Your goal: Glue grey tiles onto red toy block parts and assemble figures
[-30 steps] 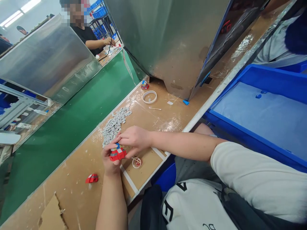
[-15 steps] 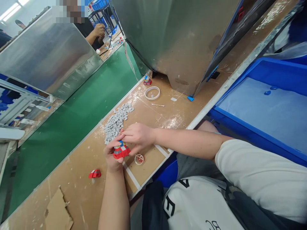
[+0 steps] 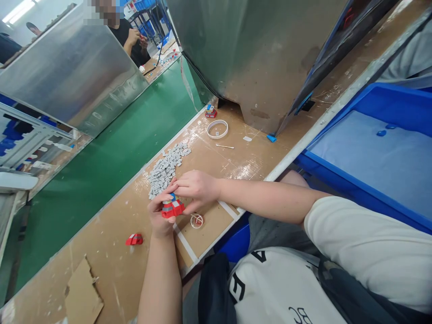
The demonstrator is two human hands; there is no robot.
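My left hand (image 3: 160, 216) is wrapped round a red toy piece (image 3: 173, 209) with grey and white patches and a blue and yellow top. From the right, my right hand (image 3: 196, 188) reaches over the toy, its fingers bent at the blue top; whether they pinch anything small is hidden. Just beyond both hands lies a pile of small grey pieces (image 3: 165, 170). A white ring with something reddish inside (image 3: 196, 220) sits right of the toy. Another red piece (image 3: 134, 239) rests on the table to the lower left.
Farther back on the table (image 3: 236, 164) are a tape roll (image 3: 217, 129), a cotton swab (image 3: 225, 146) and a red-blue toy (image 3: 211, 111). A metal panel (image 3: 249, 58) stands behind. Torn cardboard (image 3: 83, 292) lies lower left, a blue bin (image 3: 371, 180) at right. Another person works across.
The view has shifted slightly. The held toy has tilted a little and its blue top shows less between my hands; both hands keep nearly the same place.
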